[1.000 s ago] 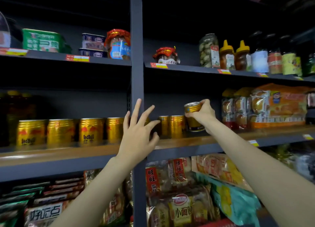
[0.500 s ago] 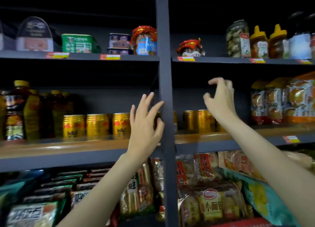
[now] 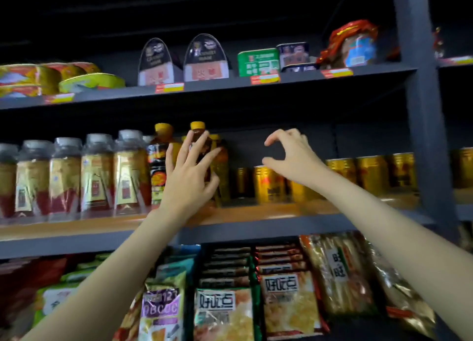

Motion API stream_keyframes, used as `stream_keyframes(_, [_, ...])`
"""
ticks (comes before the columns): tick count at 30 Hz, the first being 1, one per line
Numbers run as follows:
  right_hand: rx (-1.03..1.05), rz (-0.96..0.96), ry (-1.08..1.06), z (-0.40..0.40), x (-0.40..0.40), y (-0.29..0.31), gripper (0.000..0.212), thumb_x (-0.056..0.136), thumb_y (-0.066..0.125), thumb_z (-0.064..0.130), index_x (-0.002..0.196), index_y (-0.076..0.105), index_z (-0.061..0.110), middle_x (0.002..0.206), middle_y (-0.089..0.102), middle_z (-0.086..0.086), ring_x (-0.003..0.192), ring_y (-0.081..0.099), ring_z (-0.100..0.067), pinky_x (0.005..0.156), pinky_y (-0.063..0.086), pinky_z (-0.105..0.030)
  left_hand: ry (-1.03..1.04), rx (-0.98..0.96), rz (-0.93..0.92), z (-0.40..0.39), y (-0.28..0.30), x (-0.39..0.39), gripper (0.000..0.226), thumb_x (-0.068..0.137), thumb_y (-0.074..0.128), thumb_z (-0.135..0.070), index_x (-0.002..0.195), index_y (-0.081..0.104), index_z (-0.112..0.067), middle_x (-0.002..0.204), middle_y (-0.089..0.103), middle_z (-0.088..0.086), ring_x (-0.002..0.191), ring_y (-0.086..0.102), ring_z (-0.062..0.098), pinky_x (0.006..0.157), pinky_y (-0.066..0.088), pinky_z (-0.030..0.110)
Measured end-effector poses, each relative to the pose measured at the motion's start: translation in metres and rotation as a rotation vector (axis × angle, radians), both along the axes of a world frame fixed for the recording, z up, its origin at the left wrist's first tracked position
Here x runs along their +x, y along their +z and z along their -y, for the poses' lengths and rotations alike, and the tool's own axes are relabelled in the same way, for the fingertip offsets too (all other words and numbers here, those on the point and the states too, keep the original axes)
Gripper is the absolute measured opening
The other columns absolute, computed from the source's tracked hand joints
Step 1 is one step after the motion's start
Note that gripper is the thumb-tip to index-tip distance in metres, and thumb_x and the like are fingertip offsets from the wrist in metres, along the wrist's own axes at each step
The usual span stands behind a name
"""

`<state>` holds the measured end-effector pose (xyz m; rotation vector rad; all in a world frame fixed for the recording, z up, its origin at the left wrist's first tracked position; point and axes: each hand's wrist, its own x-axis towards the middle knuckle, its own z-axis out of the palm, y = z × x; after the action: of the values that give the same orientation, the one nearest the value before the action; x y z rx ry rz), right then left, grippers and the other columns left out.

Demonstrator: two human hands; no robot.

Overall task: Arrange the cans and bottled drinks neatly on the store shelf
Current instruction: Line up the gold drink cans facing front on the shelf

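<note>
At middle shelf | left hand spread, right hand half-curled, both held nothing | cans lined up, bottles left

The left hand hides the amber bottle's lower body.

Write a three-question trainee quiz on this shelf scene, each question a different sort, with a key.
1. True or false: the right hand holds a gold can.
2. Which drinks does the left hand reach toward? A) yellow-capped bottles B) gold cans C) clear bottles with grey caps
3. Fill in: the gold cans stand on the ____ shelf, right of the bottles.

Key: 1 false; 2 A; 3 middle.
</note>
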<state>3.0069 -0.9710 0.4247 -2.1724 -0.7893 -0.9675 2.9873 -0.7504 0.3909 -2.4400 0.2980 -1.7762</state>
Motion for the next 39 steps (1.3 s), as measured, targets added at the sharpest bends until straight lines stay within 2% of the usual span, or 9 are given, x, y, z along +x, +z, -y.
stream_keyframes(4, [-0.246, -0.109, -0.032, -0.033, 0.032, 0.030, 0.052, 0.086, 0.067, 0.038, 0.131, 0.043, 0.025, 0.142, 0.035, -0.009, 0.133, 0.031, -0.027, 0.103, 0.032, -0.037, 0.046, 0.145, 0.016, -0.031, 0.012, 0.014, 0.053, 0.086, 0.034, -0.039, 0.134, 0.052, -0.025, 0.153, 0.029, 0.004, 0.144, 0.013, 0.026, 0.113, 0.002, 0.053])
stream_keyframes(7, [-0.491, -0.212, -0.079, -0.055, 0.062, 0.063, 0.074, 0.083, 0.071, 0.039, 0.144, 0.032, 0.023, 0.151, 0.034, -0.006, 0.136, 0.034, -0.023, 0.106, 0.032, -0.031, 0.061, 0.189, 0.080, -0.038, 0.008, 0.022, 0.052, 0.090, 0.035, -0.039, 0.138, 0.047, -0.026, 0.152, 0.030, 0.004, 0.143, 0.019, 0.025, 0.115, 0.003, 0.051])
stream_keyframes(12, [-0.788, -0.531, -0.283, -0.079, 0.113, 0.085, 0.097, 0.082, 0.069, 0.046, 0.153, 0.004, 0.032, 0.161, 0.005, 0.000, 0.147, 0.008, -0.025, 0.118, 0.016, -0.044, 0.072, 0.196, 0.130, -0.036, 0.004, 0.026, 0.052, 0.090, 0.035, -0.039, 0.138, 0.046, -0.024, 0.150, 0.035, 0.008, 0.140, 0.030, 0.026, 0.114, 0.010, 0.052])
stream_keyframes(18, [-0.951, -0.610, -0.376, -0.092, 0.158, 0.077, 0.090, 0.088, 0.062, 0.046, 0.153, 0.004, 0.026, 0.161, 0.005, -0.003, 0.147, 0.007, -0.026, 0.117, 0.014, -0.041, 0.087, 0.175, 0.159, -0.036, 0.000, 0.031, 0.051, 0.089, 0.037, -0.038, 0.139, 0.045, -0.026, 0.150, 0.034, 0.006, 0.141, 0.027, 0.024, 0.116, 0.009, 0.050])
stream_keyframes(24, [-0.949, -0.514, -0.313, -0.100, 0.165, 0.077, 0.070, 0.085, 0.070, 0.031, 0.145, 0.035, 0.017, 0.150, 0.036, -0.004, 0.138, 0.032, -0.026, 0.109, 0.030, -0.036, 0.108, 0.176, 0.165, -0.036, 0.001, 0.032, 0.051, 0.089, 0.037, -0.037, 0.138, 0.047, -0.027, 0.149, 0.038, 0.005, 0.141, 0.028, 0.023, 0.115, 0.010, 0.050])
stream_keyframes(29, [-0.860, -0.353, -0.236, -0.102, 0.172, 0.073, 0.046, 0.083, 0.072, 0.016, 0.126, 0.057, 0.009, 0.114, 0.055, -0.003, 0.109, 0.052, -0.021, 0.080, 0.043, -0.023, 0.104, 0.163, 0.150, -0.037, 0.000, 0.031, 0.051, 0.089, 0.037, -0.037, 0.138, 0.047, -0.027, 0.148, 0.038, 0.005, 0.141, 0.027, 0.022, 0.116, 0.009, 0.050])
stream_keyframes(32, [-0.780, -0.256, -0.178, -0.104, 0.171, 0.072, 0.028, 0.087, 0.060, 0.000, 0.114, 0.065, 0.003, 0.107, 0.063, -0.009, 0.094, 0.054, -0.018, 0.060, 0.039, -0.015, 0.098, 0.164, 0.158, -0.037, 0.001, 0.031, 0.051, 0.089, 0.037, -0.038, 0.138, 0.046, -0.028, 0.149, 0.038, 0.004, 0.141, 0.027, 0.021, 0.116, 0.009, 0.049])
stream_keyframes(36, [-0.762, -0.247, -0.150, -0.102, 0.162, 0.072, 0.024, 0.088, 0.059, -0.001, 0.110, 0.068, 0.003, 0.113, 0.066, -0.009, 0.094, 0.057, -0.018, 0.059, 0.039, -0.013, 0.092, 0.161, 0.158, -0.037, 0.002, 0.032, 0.051, 0.089, 0.038, -0.039, 0.138, 0.046, -0.029, 0.149, 0.037, 0.003, 0.141, 0.026, 0.021, 0.116, 0.008, 0.049])
stream_keyframes(39, [-0.753, -0.277, -0.083, -0.100, 0.151, 0.072, 0.020, 0.086, 0.061, -0.001, 0.105, 0.068, 0.002, 0.093, 0.065, 0.000, 0.091, 0.055, -0.014, 0.065, 0.042, -0.019, 0.082, 0.160, 0.161, -0.038, 0.001, 0.034, 0.051, 0.088, 0.038, -0.039, 0.138, 0.047, -0.028, 0.148, 0.039, 0.004, 0.141, 0.027, 0.022, 0.115, 0.009, 0.049])
